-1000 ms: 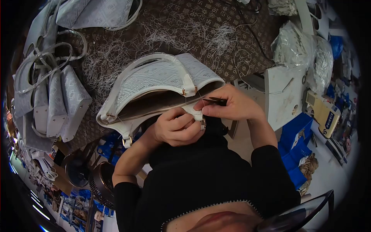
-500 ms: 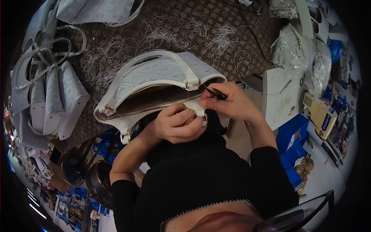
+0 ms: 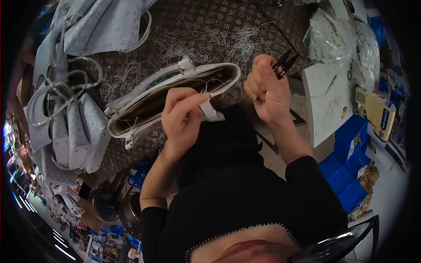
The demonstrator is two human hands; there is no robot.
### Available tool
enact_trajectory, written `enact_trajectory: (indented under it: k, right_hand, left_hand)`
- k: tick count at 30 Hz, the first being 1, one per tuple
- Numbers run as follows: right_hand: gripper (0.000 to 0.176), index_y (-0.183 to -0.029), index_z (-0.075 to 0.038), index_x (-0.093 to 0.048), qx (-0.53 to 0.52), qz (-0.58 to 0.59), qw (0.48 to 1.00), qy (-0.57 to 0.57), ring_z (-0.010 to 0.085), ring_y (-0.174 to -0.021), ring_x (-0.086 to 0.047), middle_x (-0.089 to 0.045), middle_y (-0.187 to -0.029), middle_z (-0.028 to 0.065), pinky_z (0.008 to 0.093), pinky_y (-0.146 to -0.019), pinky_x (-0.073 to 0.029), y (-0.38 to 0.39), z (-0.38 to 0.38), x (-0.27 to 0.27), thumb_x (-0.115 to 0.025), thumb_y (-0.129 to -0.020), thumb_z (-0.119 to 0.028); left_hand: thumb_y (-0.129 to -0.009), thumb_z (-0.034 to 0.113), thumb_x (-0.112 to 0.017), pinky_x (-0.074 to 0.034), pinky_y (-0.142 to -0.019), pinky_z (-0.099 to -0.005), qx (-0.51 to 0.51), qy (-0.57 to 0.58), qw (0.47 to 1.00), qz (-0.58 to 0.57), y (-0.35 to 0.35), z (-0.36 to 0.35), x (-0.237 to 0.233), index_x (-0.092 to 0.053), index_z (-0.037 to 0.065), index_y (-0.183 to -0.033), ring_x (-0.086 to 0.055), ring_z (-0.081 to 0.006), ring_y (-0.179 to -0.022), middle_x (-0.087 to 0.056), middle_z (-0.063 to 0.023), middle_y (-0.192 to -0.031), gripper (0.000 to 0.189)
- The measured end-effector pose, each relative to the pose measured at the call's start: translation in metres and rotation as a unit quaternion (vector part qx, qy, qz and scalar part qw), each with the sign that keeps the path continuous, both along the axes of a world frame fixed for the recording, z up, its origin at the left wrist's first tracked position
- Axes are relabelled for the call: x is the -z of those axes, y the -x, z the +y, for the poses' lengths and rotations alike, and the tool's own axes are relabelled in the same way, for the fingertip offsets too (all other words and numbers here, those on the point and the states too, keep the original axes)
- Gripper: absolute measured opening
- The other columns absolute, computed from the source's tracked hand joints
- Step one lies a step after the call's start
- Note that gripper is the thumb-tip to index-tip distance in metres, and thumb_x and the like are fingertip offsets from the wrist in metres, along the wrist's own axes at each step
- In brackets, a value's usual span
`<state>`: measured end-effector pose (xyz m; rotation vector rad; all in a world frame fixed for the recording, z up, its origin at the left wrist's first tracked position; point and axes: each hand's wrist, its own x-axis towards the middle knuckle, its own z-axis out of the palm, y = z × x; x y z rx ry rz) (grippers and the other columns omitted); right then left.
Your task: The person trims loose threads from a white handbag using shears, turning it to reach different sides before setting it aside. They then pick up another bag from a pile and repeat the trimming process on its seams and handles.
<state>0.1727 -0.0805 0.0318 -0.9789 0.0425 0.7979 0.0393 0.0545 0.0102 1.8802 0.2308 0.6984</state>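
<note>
A white patterned handbag lies at the table's near edge with its zipped top open and loose threads at its handle fittings. My left hand is at the bag's near side, beside the near handle's end, thumb and fingers bent together; what they pinch, if anything, is too small to tell. To the right of the bag, my right hand is raised, its fingers curled round small black thread snips whose blades point up and away.
Cut white threads litter the brown patterned cloth. More silver-white bags stand at the left and far left. On the right are a white board, plastic-wrapped bundles, a blue box and a yellow box.
My right hand has moved away from the bag, up and right, with the snips. My left hand has risen and moved left. The bag has tilted, its handles shifting.
</note>
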Motion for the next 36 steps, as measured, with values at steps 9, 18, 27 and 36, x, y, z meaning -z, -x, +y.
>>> enact_trajectory:
  k: [9, 18, 27, 36]
  right_hand:
    - [0.029, -0.078, -0.010, -0.050, 0.043, -0.020, 0.997, -0.058, 0.0050, -0.042, -0.026, -0.032, -0.053, -0.0039, 0.0214, -0.043, -0.027, 0.000, -0.014, 0.013, -0.046, -0.094, -0.034]
    - [0.024, -0.107, -0.005, -0.056, 0.025, -0.051, 0.997, 0.050, 0.0011, -0.044, -0.034, -0.037, -0.053, -0.0069, 0.0190, -0.041, -0.029, 0.001, -0.012, 0.018, -0.058, -0.088, -0.020]
    - [0.033, -0.116, -0.008, -0.055, -0.126, -0.189, 0.963, 0.142, 0.0027, -0.062, -0.046, -0.054, -0.079, -0.0035, 0.0184, -0.056, -0.038, 0.015, 0.021, 0.044, -0.062, -0.084, -0.013]
    - [0.020, -0.103, -0.007, -0.058, -0.088, -0.221, 0.959, 0.155, 0.0000, -0.051, -0.039, -0.052, -0.068, -0.0064, 0.0167, -0.046, -0.030, 0.010, 0.033, 0.052, -0.062, -0.084, -0.014]
  left_hand:
    - [-0.086, 0.000, -0.053, -0.044, -0.085, -0.0255, 0.066, 0.399, 0.914, 0.032, -0.016, 0.033, 0.004, -0.053, -0.001, -0.107, -0.054, -0.0119, -0.095, -0.055, -0.0061, -0.105, 0.021]
    - [-0.087, 0.001, -0.052, -0.046, -0.085, -0.0276, 0.075, 0.428, 0.901, -0.011, -0.021, 0.036, 0.005, -0.051, 0.000, -0.109, -0.057, -0.0134, -0.093, -0.058, -0.0068, -0.104, 0.022]
    - [-0.085, -0.003, -0.051, -0.046, -0.080, -0.0244, -0.003, 0.277, 0.958, 0.069, -0.019, 0.025, -0.006, -0.055, 0.001, -0.110, -0.056, -0.0106, -0.093, -0.058, -0.0062, -0.103, 0.026]
    - [-0.082, 0.012, -0.061, -0.034, -0.099, -0.0356, -0.288, -0.047, 0.956, 0.037, 0.075, 0.071, -0.075, -0.054, -0.001, -0.116, -0.053, -0.0243, -0.109, -0.059, -0.0128, -0.113, 0.037]
